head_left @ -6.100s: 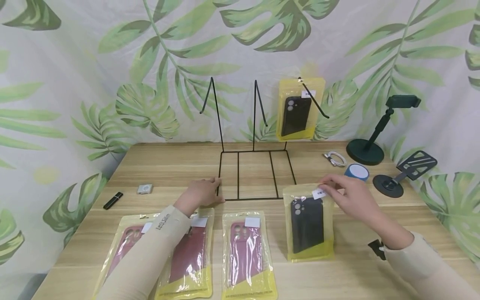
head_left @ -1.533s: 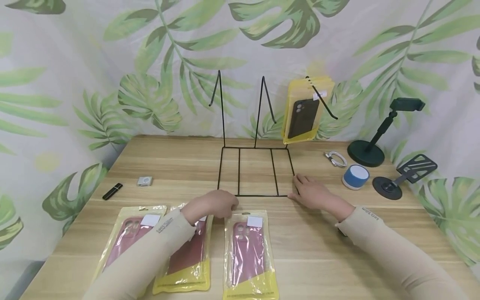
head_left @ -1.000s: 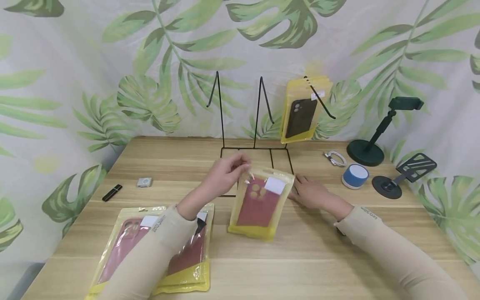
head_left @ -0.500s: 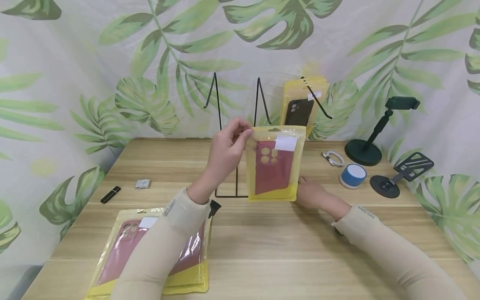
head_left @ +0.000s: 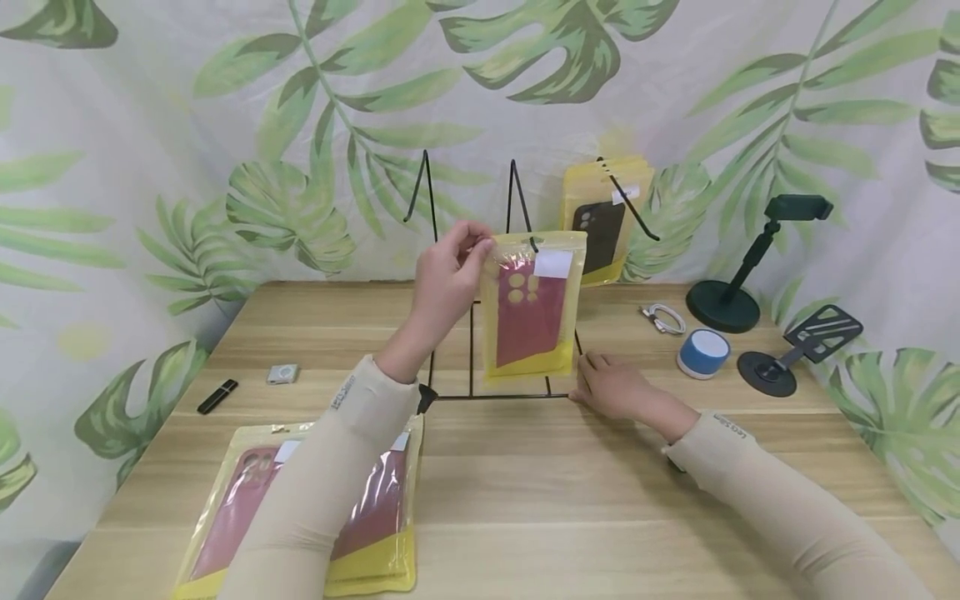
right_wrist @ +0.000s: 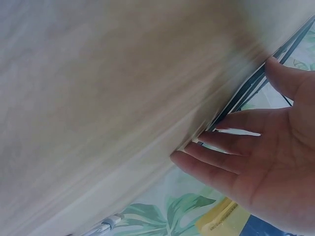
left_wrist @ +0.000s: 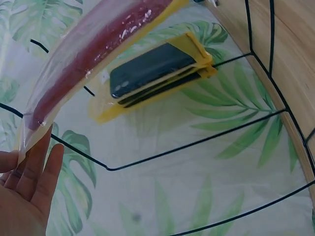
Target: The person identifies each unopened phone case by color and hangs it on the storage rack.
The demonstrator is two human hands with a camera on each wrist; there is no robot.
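Observation:
My left hand [head_left: 442, 283] pinches the upper left edge of a pink phone case in a clear-and-yellow packet [head_left: 532, 325]. The packet hangs upright above the rack base, its hang hole right at the tip of the middle hook [head_left: 522, 202]. My right hand [head_left: 615, 387] rests on the front right corner of the black wire rack [head_left: 510, 397], fingers extended and touching the wire, as the right wrist view also shows. Several packets with black phone cases [head_left: 600, 233] hang on the right hook. The left hook [head_left: 431, 196] carries nothing.
Two more packets with pink cases [head_left: 236, 508] lie at the front left, partly under my left sleeve. A black stick [head_left: 217, 397] and a small silver player [head_left: 282, 374] lie at left. At right stand a blue speaker [head_left: 703, 354], a white cable [head_left: 663, 319] and two phone stands [head_left: 723, 304].
My left hand has lifted the pink case packet off the table and raised it to the middle hook. Black case packets were added to the right hook earlier. My right hand now holds the rack corner.

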